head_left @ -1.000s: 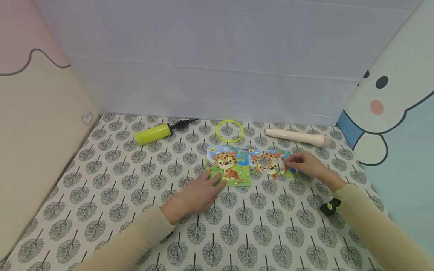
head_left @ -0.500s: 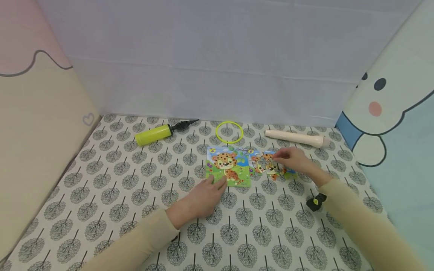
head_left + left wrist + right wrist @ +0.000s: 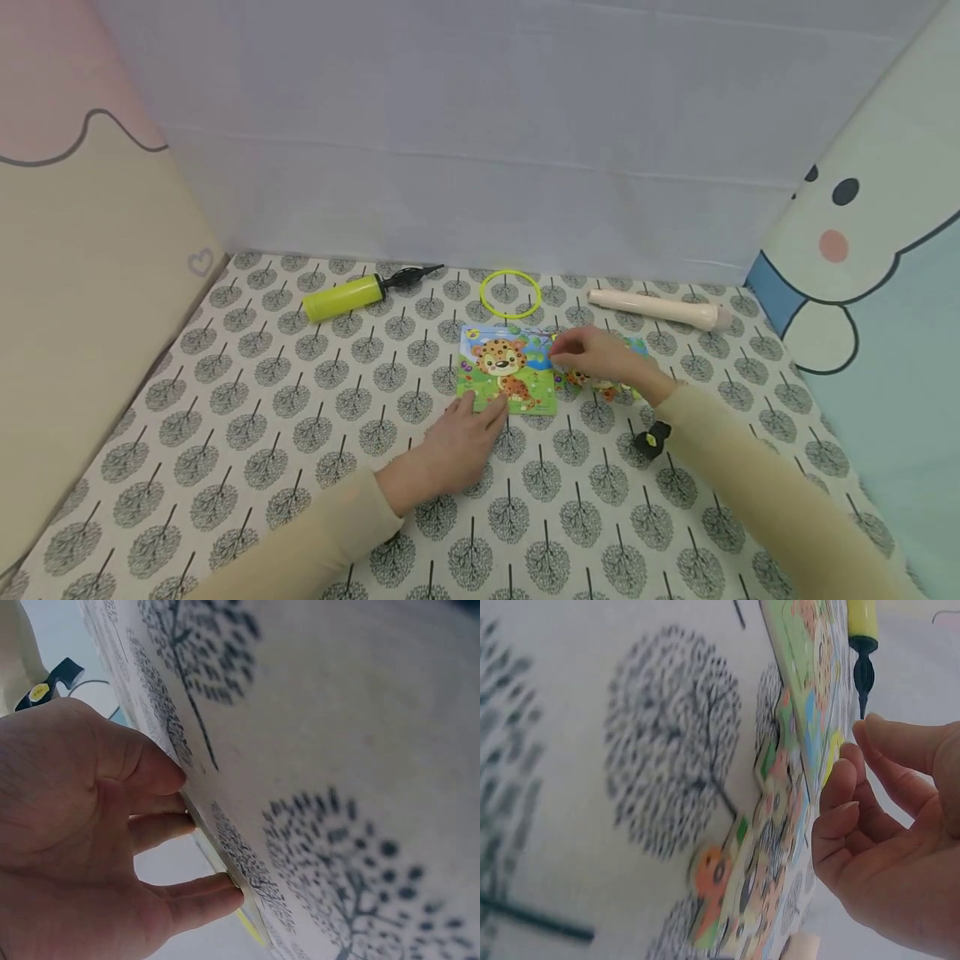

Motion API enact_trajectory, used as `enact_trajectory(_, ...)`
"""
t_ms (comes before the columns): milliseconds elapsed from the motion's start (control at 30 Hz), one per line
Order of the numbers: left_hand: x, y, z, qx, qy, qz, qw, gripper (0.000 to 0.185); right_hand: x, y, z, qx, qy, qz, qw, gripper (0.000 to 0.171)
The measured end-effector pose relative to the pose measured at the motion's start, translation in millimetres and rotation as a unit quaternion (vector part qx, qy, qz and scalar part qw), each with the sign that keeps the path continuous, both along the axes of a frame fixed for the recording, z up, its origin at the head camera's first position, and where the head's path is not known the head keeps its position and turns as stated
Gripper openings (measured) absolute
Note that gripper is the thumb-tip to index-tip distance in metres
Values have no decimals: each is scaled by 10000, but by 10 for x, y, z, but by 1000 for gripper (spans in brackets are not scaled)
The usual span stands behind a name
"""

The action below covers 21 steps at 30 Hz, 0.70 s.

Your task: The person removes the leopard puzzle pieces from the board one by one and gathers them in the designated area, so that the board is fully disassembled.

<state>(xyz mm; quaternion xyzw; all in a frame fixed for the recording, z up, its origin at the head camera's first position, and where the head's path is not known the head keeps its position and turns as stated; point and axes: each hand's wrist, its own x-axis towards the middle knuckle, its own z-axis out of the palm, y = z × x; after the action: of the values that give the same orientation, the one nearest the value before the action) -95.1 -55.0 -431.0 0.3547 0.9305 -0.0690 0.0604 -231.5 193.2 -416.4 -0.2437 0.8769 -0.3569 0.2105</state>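
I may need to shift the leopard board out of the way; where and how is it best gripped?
Probably pinch the leopard board by its left edge, coming in low from the left: it lies flat and looks thin, its right side is beside the puzzle pieces, and the left hand rests at its near edge.

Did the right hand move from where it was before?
Yes: in the head view, the right hand moved left, toward the spotted-cat board, judged against the yellow ring.

Left hand [image 3: 462, 443] lies relaxed, right hand [image 3: 600, 354] curled.
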Motion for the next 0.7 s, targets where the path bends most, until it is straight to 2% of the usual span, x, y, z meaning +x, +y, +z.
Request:
enact_trajectory(200, 14, 41, 23, -59, -324, 228, 9992, 66, -4, -203, -32, -222, -12, 343, 9992, 17)
enact_trajectory(400, 18, 48, -6, -10, -487, 423, 9979, 64, -38, -343, -71, -289, 41, 410, 9987, 18)
enact_trajectory(700, 15, 22, -6, 21, -704, 378, 9968, 64, -49, -594, -96, -297, -214, 279, 9989, 23)
